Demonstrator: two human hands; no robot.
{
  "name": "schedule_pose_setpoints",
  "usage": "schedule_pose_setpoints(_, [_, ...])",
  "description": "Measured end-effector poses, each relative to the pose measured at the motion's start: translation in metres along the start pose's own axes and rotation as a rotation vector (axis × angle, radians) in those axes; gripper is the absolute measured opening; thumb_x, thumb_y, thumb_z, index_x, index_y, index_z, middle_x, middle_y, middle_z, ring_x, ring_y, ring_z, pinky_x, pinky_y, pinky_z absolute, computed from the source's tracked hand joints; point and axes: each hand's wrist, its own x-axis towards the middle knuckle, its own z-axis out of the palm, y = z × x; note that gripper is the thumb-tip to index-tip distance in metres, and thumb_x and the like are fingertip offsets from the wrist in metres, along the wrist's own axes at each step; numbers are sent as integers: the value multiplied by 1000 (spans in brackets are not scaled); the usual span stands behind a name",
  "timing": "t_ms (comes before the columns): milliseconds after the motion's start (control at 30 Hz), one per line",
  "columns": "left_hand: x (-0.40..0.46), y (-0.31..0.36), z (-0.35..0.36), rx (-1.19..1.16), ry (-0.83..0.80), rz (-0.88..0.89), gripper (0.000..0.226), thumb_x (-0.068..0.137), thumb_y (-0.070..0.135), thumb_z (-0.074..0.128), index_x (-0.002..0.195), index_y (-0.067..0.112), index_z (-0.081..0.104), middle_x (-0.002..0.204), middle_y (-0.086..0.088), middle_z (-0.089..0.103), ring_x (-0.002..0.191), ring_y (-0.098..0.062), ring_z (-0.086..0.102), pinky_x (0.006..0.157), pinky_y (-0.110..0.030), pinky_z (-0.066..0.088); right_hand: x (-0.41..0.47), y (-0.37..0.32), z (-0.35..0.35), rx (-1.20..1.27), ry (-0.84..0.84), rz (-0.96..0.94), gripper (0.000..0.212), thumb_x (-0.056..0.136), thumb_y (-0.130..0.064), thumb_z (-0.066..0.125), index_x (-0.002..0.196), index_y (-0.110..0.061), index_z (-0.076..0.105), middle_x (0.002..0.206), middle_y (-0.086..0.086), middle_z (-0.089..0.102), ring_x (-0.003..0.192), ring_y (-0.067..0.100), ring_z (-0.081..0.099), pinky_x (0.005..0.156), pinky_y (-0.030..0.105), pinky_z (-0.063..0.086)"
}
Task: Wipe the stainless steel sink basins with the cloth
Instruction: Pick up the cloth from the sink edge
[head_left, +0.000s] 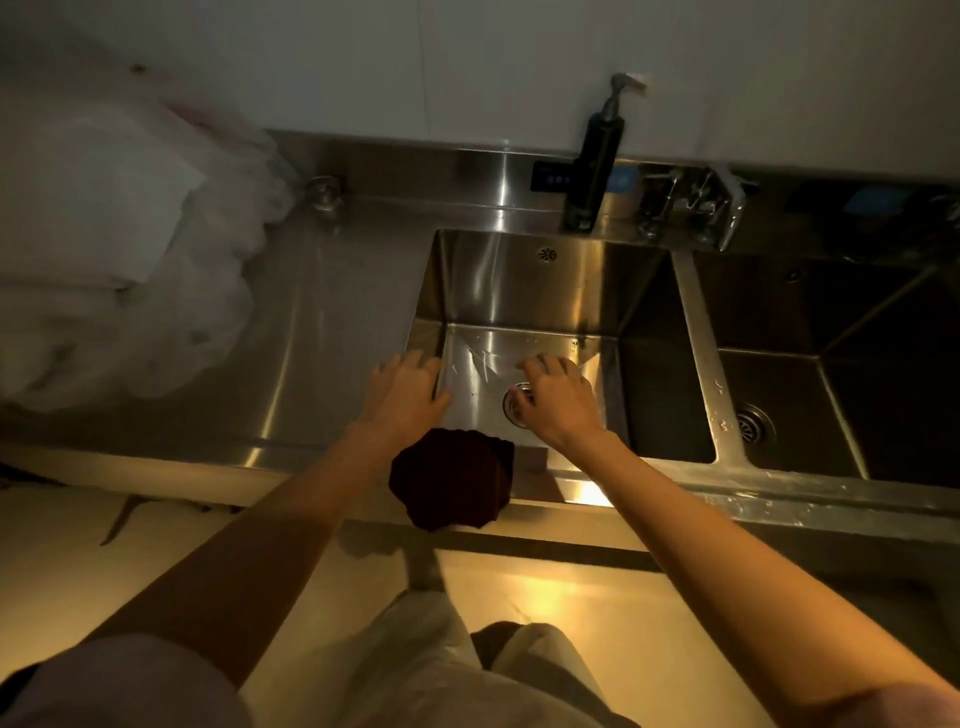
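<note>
A dim kitchen is glowing under warm light, with a long stainless steel counter (311, 332) running along a pale wall. Two basins are sitting side by side in it: the left basin (524, 291) and the right basin (841, 374), each with a drain in its floor. A dark pump bottle (592, 166) is standing on the ledge behind the left basin, and crumpled white plastic (130, 260) is lying on the counter at far left. The dark red cloth (451, 483) is draping over the front rim of the left basin, between the person's forearms. The left hand (402, 389) is reaching over the basin's left edge, fingers spread and empty. The right hand (558, 400) is hovering above the drain (511, 408), fingers loosely curled, gripping nothing.
</note>
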Motion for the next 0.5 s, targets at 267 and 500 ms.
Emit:
schedule_pose_setpoints(267, [59,-37,-9,44,-41,272,47,95,34,49,137,13,48,140,-9,46,127,-26,43,102,-40,33,20,-30,13,54,87,198,45,96,-37,46,138,-22,42,146,9,37,136,30,30,108,43,33])
schedule_pose_setpoints(500, [76,-69,5,81,-121,490,43,93,37,48,129,13,53,132,-10,52,122,-27,46,99,-42,36,7,-74,42,101,192,374,46,96,-37,49,138,-21,43,151,9,32,140,31,26,111,46,30])
